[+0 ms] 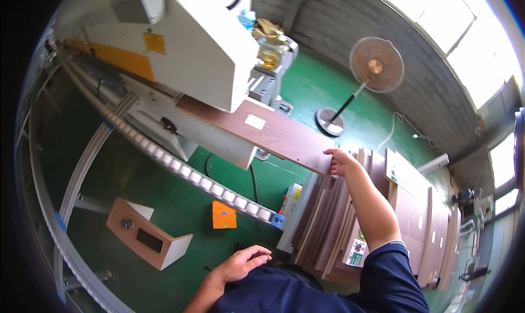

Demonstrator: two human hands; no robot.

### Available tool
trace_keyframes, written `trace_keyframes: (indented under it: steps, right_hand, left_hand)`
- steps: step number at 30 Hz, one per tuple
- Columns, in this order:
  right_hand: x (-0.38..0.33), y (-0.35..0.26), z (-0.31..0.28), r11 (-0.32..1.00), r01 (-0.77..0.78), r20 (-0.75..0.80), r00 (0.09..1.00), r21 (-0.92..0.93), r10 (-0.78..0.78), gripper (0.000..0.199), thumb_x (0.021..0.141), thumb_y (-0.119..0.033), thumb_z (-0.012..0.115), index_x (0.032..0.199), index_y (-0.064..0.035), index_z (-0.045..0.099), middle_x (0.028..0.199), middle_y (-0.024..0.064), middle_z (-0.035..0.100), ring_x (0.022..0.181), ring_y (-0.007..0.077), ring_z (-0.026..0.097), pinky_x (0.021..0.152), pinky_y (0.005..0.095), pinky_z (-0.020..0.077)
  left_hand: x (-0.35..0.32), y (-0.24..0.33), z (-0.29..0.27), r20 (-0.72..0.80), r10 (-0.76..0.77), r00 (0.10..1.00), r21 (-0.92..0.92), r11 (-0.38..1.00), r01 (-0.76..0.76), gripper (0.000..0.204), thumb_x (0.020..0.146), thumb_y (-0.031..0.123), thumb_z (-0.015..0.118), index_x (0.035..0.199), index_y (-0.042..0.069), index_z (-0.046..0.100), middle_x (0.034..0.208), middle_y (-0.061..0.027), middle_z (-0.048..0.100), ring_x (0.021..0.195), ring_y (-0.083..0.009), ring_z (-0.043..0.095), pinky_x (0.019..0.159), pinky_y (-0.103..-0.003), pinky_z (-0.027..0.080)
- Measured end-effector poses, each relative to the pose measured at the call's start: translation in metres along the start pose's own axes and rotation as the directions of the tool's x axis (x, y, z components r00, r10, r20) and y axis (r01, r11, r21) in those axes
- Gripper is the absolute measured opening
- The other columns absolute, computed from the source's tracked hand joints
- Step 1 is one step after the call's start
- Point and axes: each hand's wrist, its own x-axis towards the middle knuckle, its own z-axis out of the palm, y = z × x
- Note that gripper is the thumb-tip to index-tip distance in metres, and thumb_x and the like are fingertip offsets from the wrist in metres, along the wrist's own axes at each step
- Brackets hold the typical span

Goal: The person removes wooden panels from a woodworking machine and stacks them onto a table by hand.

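My right hand (340, 162) reaches forward and grips the near right end of a long brown wood-grain board (284, 141). A blank-looking white label (255, 121) is stuck on the board's upper face. The board's far left end runs in under the white housing of a large machine (208, 45), where it is hidden. My left hand (241, 262) hovers in front of my body, fingers loosely bent and apart from the thumb, with nothing seen in it.
A roller conveyor rail (188, 173) runs diagonally on the left. Stacked brown panels (328, 214) stand at the right. On the green floor are an orange box (224, 214), a wooden piece with a knob (142, 231) and a standing fan (376, 66).
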Motion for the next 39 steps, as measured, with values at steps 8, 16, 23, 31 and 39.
trace_keyframes:
  steps: [8, 16, 23, 31, 39]
  right_hand:
    - [-0.01, 0.035, -0.08, 0.95, 0.028, -0.013, 1.0, 0.312, -0.025, 0.025, 0.083, -0.013, 0.059, 0.103, 0.0007, 0.054, 0.094, 0.012, 0.06, 0.08, 0.022, 0.061, 0.075, 0.0412, 0.0511]
    - [-0.039, 0.056, -0.145, 0.963, 0.067, -0.17, 0.985, 0.26, -0.023, 0.027, 0.081, -0.017, 0.062, 0.102, -0.0028, 0.054, 0.096, 0.0111, 0.061, 0.085, 0.0232, 0.059, 0.082, 0.0335, 0.0431]
    - [-0.13, 0.093, -0.197, 0.836, 0.369, -0.204, 0.928, 0.407, -0.31, 0.018, 0.081, -0.006, 0.059, 0.098, 0.0006, 0.055, 0.088, 0.0097, 0.06, 0.075, 0.0177, 0.06, 0.071, 0.0318, 0.0505]
    - [-0.273, 0.226, -0.237, 0.576, 0.641, -0.581, 0.748, 0.506, -0.322, 0.031, 0.081, -0.009, 0.06, 0.107, 0.0049, 0.048, 0.094, 0.0107, 0.059, 0.082, 0.0166, 0.059, 0.075, 0.0304, 0.049]
    - [-0.334, 0.392, -0.243, 0.266, 0.814, -0.83, 0.552, 0.516, -0.08, 0.038, 0.086, -0.019, 0.055, 0.114, 0.0039, 0.045, 0.106, 0.0124, 0.057, 0.094, 0.0219, 0.057, 0.084, 0.0339, 0.0455]
  left_hand:
    - [0.06, 0.041, 0.043, 0.033, 0.042, 0.999, -0.319, 0.947, -0.029, 0.025, 0.092, 0.021, 0.04, 0.105, 0.002, 0.05, 0.096, -0.0089, 0.058, 0.088, -0.0159, 0.057, 0.079, -0.03, 0.045]
    - [0.206, 0.051, 0.025, -0.344, -0.109, 0.933, -0.68, 0.714, -0.167, 0.031, 0.087, 0.027, 0.049, 0.107, 0.004, 0.044, 0.1, -0.0114, 0.053, 0.095, -0.0252, 0.053, 0.084, -0.038, 0.044]
    - [0.255, 0.044, 0.047, -0.308, 0.047, 0.95, -0.801, 0.526, -0.286, 0.03, 0.086, 0.028, 0.052, 0.103, 0.004, 0.051, 0.101, -0.0075, 0.052, 0.097, -0.0231, 0.052, 0.091, -0.037, 0.043]
    - [0.242, 0.067, 0.175, -0.04, -0.091, 0.995, -0.673, 0.738, 0.041, 0.025, 0.089, 0.022, 0.045, 0.106, 0.003, 0.049, 0.099, -0.007, 0.057, 0.092, -0.0207, 0.056, 0.086, -0.036, 0.045]
    - [0.279, 0.067, 0.345, 0.288, -0.129, 0.949, -0.085, 0.984, 0.159, 0.024, 0.088, 0.021, 0.046, 0.101, 0.001, 0.05, 0.092, -0.009, 0.06, 0.084, -0.018, 0.058, 0.075, -0.031, 0.046]
